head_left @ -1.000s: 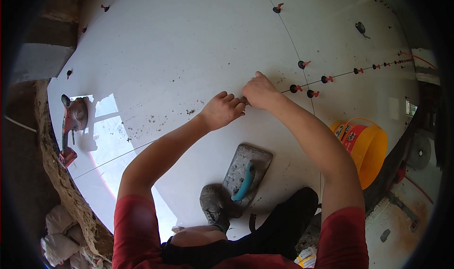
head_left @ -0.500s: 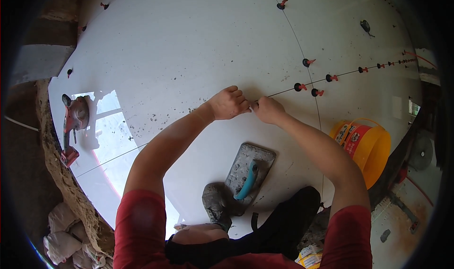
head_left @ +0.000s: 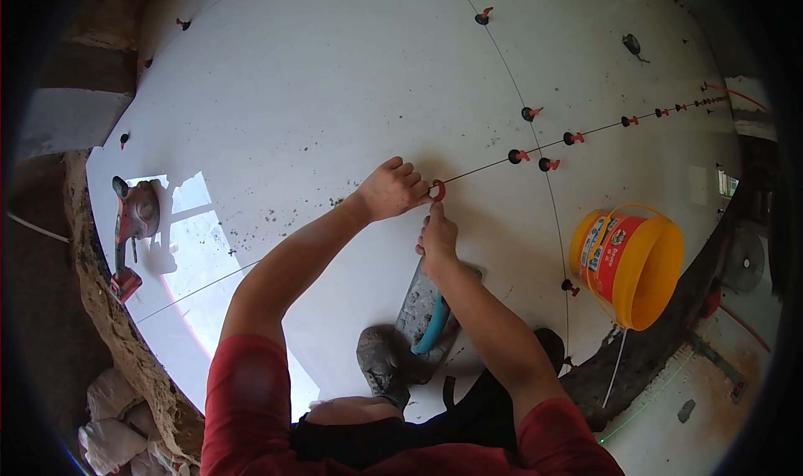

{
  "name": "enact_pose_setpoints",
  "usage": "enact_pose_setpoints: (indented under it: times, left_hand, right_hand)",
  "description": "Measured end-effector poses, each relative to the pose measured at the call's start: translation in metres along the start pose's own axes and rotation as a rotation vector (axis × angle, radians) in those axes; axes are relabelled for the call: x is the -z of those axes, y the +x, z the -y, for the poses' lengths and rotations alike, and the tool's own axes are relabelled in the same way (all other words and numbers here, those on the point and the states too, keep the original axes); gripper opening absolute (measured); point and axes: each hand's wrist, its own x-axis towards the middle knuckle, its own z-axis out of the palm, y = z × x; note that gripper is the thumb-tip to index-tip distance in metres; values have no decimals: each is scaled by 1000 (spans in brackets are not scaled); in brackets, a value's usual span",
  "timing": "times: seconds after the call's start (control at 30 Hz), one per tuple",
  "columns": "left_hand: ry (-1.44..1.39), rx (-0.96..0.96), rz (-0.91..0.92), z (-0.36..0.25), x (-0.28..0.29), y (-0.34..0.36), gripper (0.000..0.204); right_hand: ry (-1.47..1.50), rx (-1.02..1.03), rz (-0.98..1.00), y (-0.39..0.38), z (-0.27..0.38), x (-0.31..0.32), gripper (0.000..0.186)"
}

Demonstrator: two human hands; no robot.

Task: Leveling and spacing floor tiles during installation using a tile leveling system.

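At the tile seam, my left hand point(head_left: 395, 190) is closed, its fingertips pinched against a small red ring-shaped piece point(head_left: 438, 191). Just below the ring is my right hand point(head_left: 438, 235), fingers curled, with one fingertip pointing up close to it. Whether the right fingers hold anything is hidden. Along the seam to the right, a black and red tile leveler point(head_left: 517, 156) sits with several more like it. A grey trowel-like tool point(head_left: 410, 309) with a blue handle lies on the tile near my right forearm, which partly covers it.
A yellow bucket point(head_left: 644, 267) lies tipped at the right. An orange and black power tool point(head_left: 134, 217) rests on the tile at the left. A dark tape-measure-like object point(head_left: 633, 45) lies far right. My shoe point(head_left: 381, 361) stands on the tile beside a rough mortar edge point(head_left: 125, 334).
My right hand has drawn back from the seam, down and to the left, uncovering the red ring. My left hand stays nearly in place. The view has shifted slightly.
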Motion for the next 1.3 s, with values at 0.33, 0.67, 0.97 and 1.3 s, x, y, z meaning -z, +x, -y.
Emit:
enact_pose_setpoints:
  times: [0.33,0.67,0.97,1.3]
  left_hand:
    - [-40,242,73,-52,0,-68,82]
    - [43,148,119,-52,8,-63,63]
    - [171,151,202,-64,15,-50,70]
    - [158,412,247,-86,36,-152,70]
  right_hand:
    - [-1358,1661,106,33,61,91,18]
    - [-1636,1683,420,42,59,78,25]
    - [-1826,1640,221,52,94,105,28]
    - [-1270,1569,1,-67,157,212,17]
